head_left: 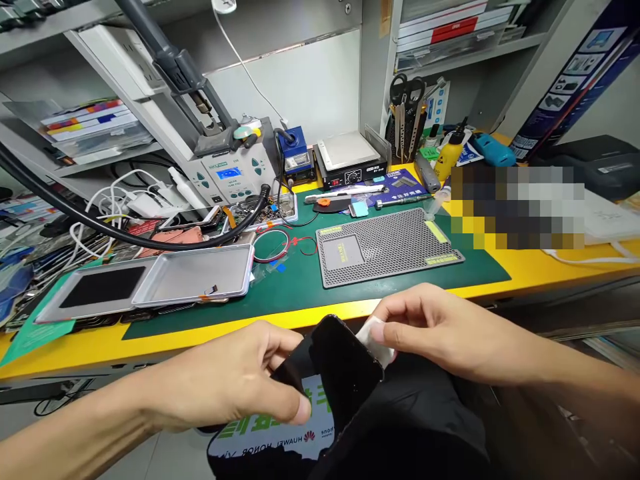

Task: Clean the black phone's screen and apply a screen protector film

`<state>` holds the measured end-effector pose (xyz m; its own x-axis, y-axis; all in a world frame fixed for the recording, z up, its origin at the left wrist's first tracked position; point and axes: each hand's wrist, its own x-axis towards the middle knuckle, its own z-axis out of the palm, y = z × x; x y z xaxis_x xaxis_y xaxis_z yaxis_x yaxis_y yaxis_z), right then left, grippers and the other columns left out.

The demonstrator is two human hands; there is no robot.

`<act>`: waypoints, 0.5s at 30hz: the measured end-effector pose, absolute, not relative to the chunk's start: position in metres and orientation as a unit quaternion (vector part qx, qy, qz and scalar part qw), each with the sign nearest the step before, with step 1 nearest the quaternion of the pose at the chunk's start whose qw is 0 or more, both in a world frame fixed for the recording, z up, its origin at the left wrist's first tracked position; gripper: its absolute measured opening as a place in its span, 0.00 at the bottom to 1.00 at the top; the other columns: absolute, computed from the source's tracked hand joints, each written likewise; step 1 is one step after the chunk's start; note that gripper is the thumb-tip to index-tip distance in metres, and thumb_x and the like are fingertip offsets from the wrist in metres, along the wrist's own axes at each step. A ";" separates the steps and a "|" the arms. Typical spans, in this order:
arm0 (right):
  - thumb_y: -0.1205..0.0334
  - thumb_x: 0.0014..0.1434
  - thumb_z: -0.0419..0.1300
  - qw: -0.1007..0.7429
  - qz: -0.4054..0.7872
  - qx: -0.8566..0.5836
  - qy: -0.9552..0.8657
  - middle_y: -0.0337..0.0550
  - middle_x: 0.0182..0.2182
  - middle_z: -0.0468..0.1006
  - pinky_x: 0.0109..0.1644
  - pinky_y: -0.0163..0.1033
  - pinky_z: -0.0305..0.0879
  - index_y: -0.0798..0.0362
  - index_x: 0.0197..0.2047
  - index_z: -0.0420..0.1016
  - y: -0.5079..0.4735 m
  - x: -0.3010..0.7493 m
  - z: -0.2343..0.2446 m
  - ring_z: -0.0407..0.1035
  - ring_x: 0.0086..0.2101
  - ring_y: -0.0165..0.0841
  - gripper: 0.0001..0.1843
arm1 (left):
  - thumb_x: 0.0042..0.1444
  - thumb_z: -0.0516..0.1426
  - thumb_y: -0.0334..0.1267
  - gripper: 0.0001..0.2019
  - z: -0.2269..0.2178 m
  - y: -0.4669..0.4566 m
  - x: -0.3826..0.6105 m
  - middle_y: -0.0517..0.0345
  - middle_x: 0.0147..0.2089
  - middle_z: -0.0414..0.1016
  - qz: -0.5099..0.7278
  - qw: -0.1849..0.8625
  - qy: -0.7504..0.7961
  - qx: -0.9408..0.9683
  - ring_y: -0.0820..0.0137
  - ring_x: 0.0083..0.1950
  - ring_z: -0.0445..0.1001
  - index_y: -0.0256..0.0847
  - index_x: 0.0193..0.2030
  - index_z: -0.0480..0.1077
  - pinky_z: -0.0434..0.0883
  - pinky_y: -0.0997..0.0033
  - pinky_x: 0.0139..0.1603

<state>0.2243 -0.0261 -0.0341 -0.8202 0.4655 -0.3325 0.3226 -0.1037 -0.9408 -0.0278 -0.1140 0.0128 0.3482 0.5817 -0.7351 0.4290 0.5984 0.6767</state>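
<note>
A glossy black phone screen (345, 377) is held up in front of the bench's front edge; whether a whole phone is behind it I cannot tell. My left hand (245, 380) grips its left side, with the thumb over the face and the other fingers partly hidden behind. Green lettering and brand names appear mirrored on the shiny surface. At the upper right edge, my right hand (425, 327) pinches a crumpled white wipe (376, 337) between thumb and fingers, and the wipe touches that edge. Small bright specks dot the black surface.
A grey perforated mat (390, 247) lies on the green work mat (290, 300). To the left are a shallow white tray (195, 273) and a thick black hose (150, 240). Behind stand a soldering station (235, 177), a hot plate (350, 163) and a tool holder (406, 127).
</note>
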 end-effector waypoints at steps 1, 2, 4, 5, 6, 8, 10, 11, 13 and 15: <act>0.52 0.66 0.58 0.054 0.682 -0.295 -0.667 0.45 0.35 0.79 0.42 0.35 0.63 0.59 0.38 0.80 -0.026 0.224 -0.033 0.70 0.36 0.33 0.18 | 0.49 0.65 0.42 0.11 0.012 -0.114 -0.027 0.62 0.33 0.71 0.061 0.691 0.571 0.440 0.69 0.35 0.67 0.40 0.37 0.75 0.63 0.73 0.35; 0.52 0.66 0.59 0.057 0.682 -0.295 -0.667 0.44 0.35 0.79 0.42 0.34 0.63 0.59 0.38 0.81 -0.026 0.223 -0.032 0.70 0.36 0.33 0.18 | 0.49 0.65 0.43 0.11 0.011 -0.114 -0.027 0.61 0.33 0.71 0.067 0.690 0.572 0.439 0.69 0.35 0.67 0.40 0.37 0.75 0.63 0.73 0.35; 0.51 0.66 0.58 0.060 0.678 -0.295 -0.670 0.43 0.34 0.78 0.40 0.34 0.62 0.59 0.39 0.81 -0.025 0.221 -0.029 0.68 0.34 0.32 0.18 | 0.50 0.64 0.43 0.10 0.008 -0.115 -0.028 0.61 0.33 0.70 0.073 0.689 0.572 0.439 0.68 0.36 0.67 0.40 0.36 0.74 0.63 0.73 0.36; 0.51 0.66 0.58 0.060 0.675 -0.294 -0.674 0.43 0.33 0.78 0.39 0.33 0.62 0.59 0.39 0.81 -0.024 0.221 -0.027 0.68 0.33 0.32 0.19 | 0.51 0.64 0.43 0.10 0.007 -0.116 -0.028 0.61 0.33 0.70 0.075 0.690 0.570 0.440 0.69 0.36 0.67 0.40 0.36 0.74 0.63 0.73 0.37; 0.51 0.67 0.57 0.057 0.672 -0.293 -0.678 0.42 0.32 0.77 0.38 0.33 0.61 0.59 0.39 0.81 -0.024 0.220 -0.026 0.67 0.32 0.31 0.19 | 0.52 0.64 0.43 0.10 0.007 -0.116 -0.029 0.61 0.33 0.70 0.078 0.691 0.568 0.441 0.69 0.36 0.66 0.40 0.37 0.75 0.63 0.73 0.37; 0.51 0.67 0.57 0.053 0.661 -0.293 -0.689 0.41 0.30 0.75 0.35 0.32 0.59 0.58 0.38 0.81 -0.022 0.218 -0.024 0.65 0.30 0.30 0.19 | 0.54 0.63 0.41 0.10 0.006 -0.117 -0.029 0.62 0.34 0.69 0.086 0.698 0.557 0.442 0.70 0.36 0.64 0.40 0.40 0.76 0.61 0.73 0.37; 0.51 0.66 0.57 0.052 0.645 -0.298 -0.701 0.40 0.27 0.72 0.32 0.32 0.56 0.58 0.35 0.80 -0.021 0.216 -0.023 0.61 0.29 0.29 0.19 | 0.56 0.62 0.39 0.09 0.007 -0.118 -0.029 0.62 0.34 0.68 0.095 0.712 0.543 0.435 0.72 0.35 0.62 0.39 0.43 0.76 0.60 0.73 0.36; 0.52 0.66 0.57 0.052 0.638 -0.300 -0.707 0.39 0.26 0.69 0.31 0.32 0.54 0.58 0.34 0.79 -0.020 0.216 -0.023 0.59 0.28 0.28 0.19 | 0.57 0.62 0.38 0.09 0.007 -0.118 -0.029 0.63 0.34 0.67 0.101 0.720 0.537 0.429 0.73 0.35 0.61 0.39 0.43 0.76 0.59 0.74 0.36; 0.52 0.66 0.56 0.050 0.623 -0.299 -0.721 0.37 0.24 0.62 0.30 0.32 0.50 0.58 0.33 0.76 -0.019 0.215 -0.024 0.53 0.27 0.27 0.19 | 0.58 0.60 0.36 0.07 0.009 -0.118 -0.028 0.62 0.36 0.68 0.115 0.734 0.525 0.416 0.73 0.36 0.62 0.39 0.43 0.76 0.60 0.74 0.37; 0.51 0.68 0.54 0.045 0.614 -0.285 -0.735 0.36 0.24 0.55 0.29 0.33 0.46 0.57 0.32 0.73 -0.018 0.214 -0.024 0.49 0.27 0.26 0.20 | 0.59 0.60 0.33 0.07 0.011 -0.118 -0.027 0.61 0.39 0.71 0.132 0.742 0.517 0.407 0.73 0.38 0.64 0.39 0.44 0.77 0.62 0.74 0.40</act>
<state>0.2143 -0.0183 -0.0236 -0.8333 0.4745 -0.2836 0.3634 0.0837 -0.9278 -0.0267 -0.1178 0.0113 0.4311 0.6158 -0.6595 0.2256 0.6342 0.7395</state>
